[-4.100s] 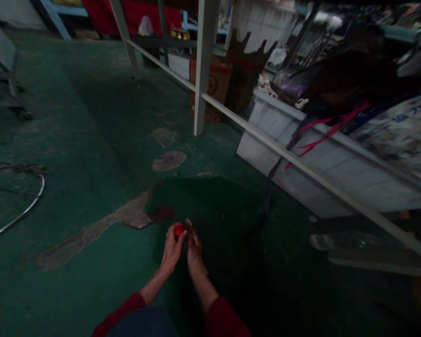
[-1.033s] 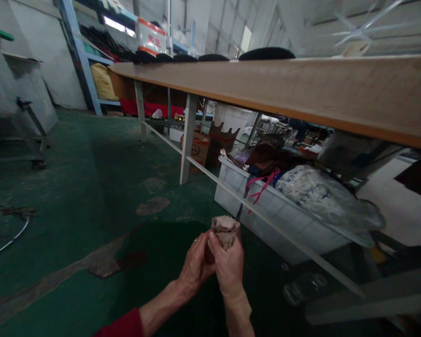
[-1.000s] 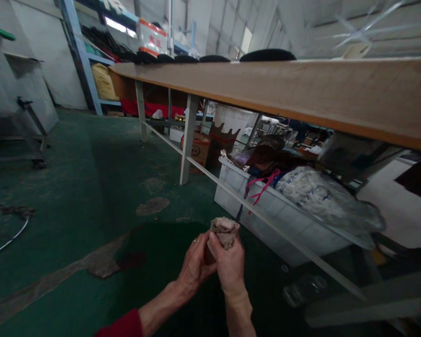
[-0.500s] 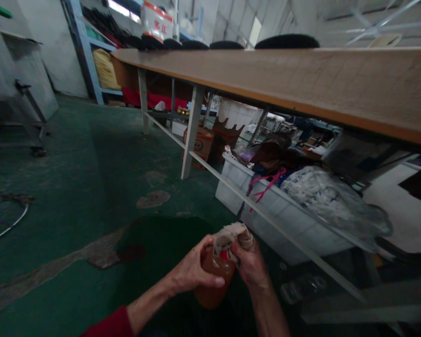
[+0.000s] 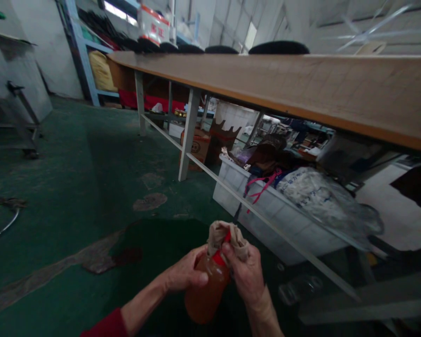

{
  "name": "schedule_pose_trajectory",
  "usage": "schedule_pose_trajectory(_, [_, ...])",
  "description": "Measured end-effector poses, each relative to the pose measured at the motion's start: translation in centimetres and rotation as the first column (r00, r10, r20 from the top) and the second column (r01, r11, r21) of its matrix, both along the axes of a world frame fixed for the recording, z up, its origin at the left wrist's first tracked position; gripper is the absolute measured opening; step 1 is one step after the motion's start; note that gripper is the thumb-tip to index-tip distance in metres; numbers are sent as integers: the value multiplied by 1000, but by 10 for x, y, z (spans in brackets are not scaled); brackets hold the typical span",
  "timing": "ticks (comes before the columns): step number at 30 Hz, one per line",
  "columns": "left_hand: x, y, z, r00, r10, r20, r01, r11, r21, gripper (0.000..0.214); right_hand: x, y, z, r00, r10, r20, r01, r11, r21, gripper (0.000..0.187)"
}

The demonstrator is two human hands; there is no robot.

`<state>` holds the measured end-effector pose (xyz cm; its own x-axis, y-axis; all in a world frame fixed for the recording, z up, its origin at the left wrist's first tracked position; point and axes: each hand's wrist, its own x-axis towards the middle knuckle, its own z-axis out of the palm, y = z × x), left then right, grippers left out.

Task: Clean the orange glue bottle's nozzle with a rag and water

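An orange-brown bottle with a red top is held low in front of me, slightly tilted. My left hand grips its upper side, thumb across the front. A crumpled beige cloth drapes over and behind the red top. My right hand is closed on this cloth at the bottle's neck, its thumb against the red part. The fingers behind the cloth are hidden.
A long wooden-topped table on pale legs stretches across, with black round pieces along it. Beneath it are a white bin of bags and fabric and a cardboard box. A clear jar lies at right on the green floor.
The bottle and both hands have shifted slightly left and down. More of the red top now shows between the cloth folds, and the right thumb has moved against it.
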<state>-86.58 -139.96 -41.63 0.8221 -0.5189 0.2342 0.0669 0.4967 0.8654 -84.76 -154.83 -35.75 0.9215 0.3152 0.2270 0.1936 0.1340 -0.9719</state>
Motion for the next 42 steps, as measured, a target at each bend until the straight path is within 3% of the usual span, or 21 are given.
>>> schedule_pose_trajectory(2, [2, -3, 0, 993, 106, 53, -107, 994, 19, 78, 0, 4, -3, 973, -232, 9, 231, 971, 68, 26])
schedule_pose_trajectory(4, [1, -9, -1, 988, 155, 21, -154, 987, -39, 81, 3, 10, -5, 911, -413, 12, 404, 897, 178, 28])
schedule_pose_trajectory(6, [-3, -17, 0, 986, 137, -91, -150, 976, -156, 82, 8, 20, -2, 843, -537, 42, 506, 816, 278, 26])
schedule_pose_trajectory(8, [-8, -24, 1, 973, 117, -199, -167, 952, -257, 79, 14, 30, 3, 816, -575, 54, 527, 780, 337, 22])
schedule_pose_trajectory(11, [-13, -26, 2, 944, 118, -308, -215, 929, -302, 67, 23, 42, 11, 876, -478, -71, 463, 790, 402, 21])
schedule_pose_trajectory(14, [-11, -21, -2, 925, 138, -355, -237, 938, -252, 61, 24, 42, 15, 929, -316, -194, 370, 825, 428, 27])
schedule_pose_trajectory(17, [-5, -15, -10, 923, 235, -306, -289, 946, -145, 66, 15, 34, 16, 987, -150, -63, 158, 976, 153, 35])
schedule_pose_trajectory(19, [-2, -13, -14, 905, 340, -256, -370, 926, -78, 65, 8, 29, 14, 996, -87, 27, 88, 993, -73, 31])
schedule_pose_trajectory(21, [-1, -12, -14, 895, 382, -230, -407, 910, -73, 63, 6, 27, 11, 984, -169, 59, 175, 977, -125, 29])
schedule_pose_trajectory(26, [-10, -10, 0, 918, 196, -343, -305, 905, -297, 76, 19, 31, -3, 890, -456, 20, 446, 878, 172, 29])
schedule_pose_trajectory(28, [-12, -11, 5, 883, 173, -437, -328, 893, -309, 70, 25, 32, -6, 847, -531, 26, 515, 832, 208, 31])
schedule_pose_trajectory(30, [-13, -12, 6, 807, 188, -559, -387, 884, -262, 55, 28, 32, -4, 841, -539, 44, 527, 835, 158, 33])
schedule_pose_trajectory(32, [-12, -13, 4, 746, 136, -651, -369, 899, -235, 48, 30, 31, 1, 863, -505, 36, 493, 855, 164, 33])
schedule_pose_trajectory(36, [-9, -12, -2, 754, -105, -648, -173, 920, -350, 61, 35, 23, 16, 886, -458, -72, 442, 791, 423, 37])
schedule_pose_trajectory(37, [-9, -12, -3, 754, -137, -642, -155, 913, -377, 62, 34, 20, 18, 909, -408, -84, 400, 802, 444, 38])
schedule_pose_trajectory(38, [-9, -11, -4, 747, -158, -646, -150, 906, -395, 62, 33, 18, 19, 943, -323, -74, 323, 848, 420, 37])
schedule_pose_trajectory(40, [-8, -10, -5, 727, -192, -659, -150, 892, -426, 62, 28, 13, 16, 993, -114, -15, 114, 961, 251, 31])
schedule_pose_trajectory(42, [-9, -9, -6, 722, -246, -647, -107, 884, -456, 65, 22, 11, 10, 998, -40, 46, 37, 998, 57, 26])
